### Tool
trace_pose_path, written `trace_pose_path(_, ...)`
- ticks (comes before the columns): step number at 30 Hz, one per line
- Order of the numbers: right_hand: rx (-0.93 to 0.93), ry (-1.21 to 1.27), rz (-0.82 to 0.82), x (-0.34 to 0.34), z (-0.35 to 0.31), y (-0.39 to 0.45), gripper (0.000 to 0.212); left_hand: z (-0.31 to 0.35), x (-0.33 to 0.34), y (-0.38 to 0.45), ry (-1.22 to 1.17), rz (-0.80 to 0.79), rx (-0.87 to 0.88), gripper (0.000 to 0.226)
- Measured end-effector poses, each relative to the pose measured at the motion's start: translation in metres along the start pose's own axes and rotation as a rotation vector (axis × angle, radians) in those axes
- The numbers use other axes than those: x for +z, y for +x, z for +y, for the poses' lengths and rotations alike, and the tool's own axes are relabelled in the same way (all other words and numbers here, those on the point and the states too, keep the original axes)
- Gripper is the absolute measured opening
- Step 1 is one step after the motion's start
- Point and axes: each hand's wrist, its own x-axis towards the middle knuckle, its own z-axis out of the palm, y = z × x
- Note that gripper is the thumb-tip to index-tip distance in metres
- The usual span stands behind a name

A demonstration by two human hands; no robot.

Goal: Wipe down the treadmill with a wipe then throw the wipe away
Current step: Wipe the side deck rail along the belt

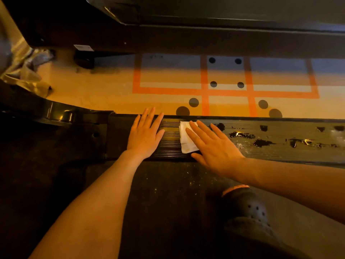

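Right hand flat on the wipe, fingers straight and spread, pressing the white sheet down onto the ribbed side rail of the treadmill. The wipe lies crumpled into a rough rectangle, its long axis running across the rail from the floor-side edge toward the belt, the near-left part showing from under the palm. Left hand sits just beside it on the same rail, palm down, fingers released and straight, fingertips reaching the rail's far edge, grasping nothing.

Further right along the rail, glossy dark wet blotches dot the ribs, well apart from the wipe. The speckled dark belt runs in the foreground under both forearms. A dark perforated clog with an orange band rests on the belt, lower right.

Beyond the rail, the pale floor carries orange tape lines laid in a grid, with dark round dots inside and around the squares. A second dark machine runs across the top, a round foot under it and a small white label on its frame, the print too blurred to read. Crumpled shiny material lies at the far left by the treadmill's front end.
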Motion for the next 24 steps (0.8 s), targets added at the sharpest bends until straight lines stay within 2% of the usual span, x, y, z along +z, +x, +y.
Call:
trace_pose_path(7,0.15,0.093,0.045,0.017,-0.011,0.013,0.062,0.006,0.009,0.0,0.015,0.099,-0.028,0.061)
trace_pose_path(9,0.167,0.135,0.125,0.031,-0.024,0.021,0.061,0.003,0.012,0.0,-0.008,0.135,-0.012,0.061)
trace_pose_path(14,0.229,0.156,0.185,0.066,-0.037,0.046,0.059,0.002,0.019,0.003,-0.026,0.163,-0.005,0.063)
trace_pose_path(19,0.174,0.079,0.275,0.058,-0.026,0.078,0.061,0.001,0.022,0.005,-0.008,0.179,-0.012,0.062)
trace_pose_path(24,0.081,0.073,0.207,0.043,-0.011,0.096,0.065,0.0,0.022,0.005,0.026,0.167,-0.009,0.062)
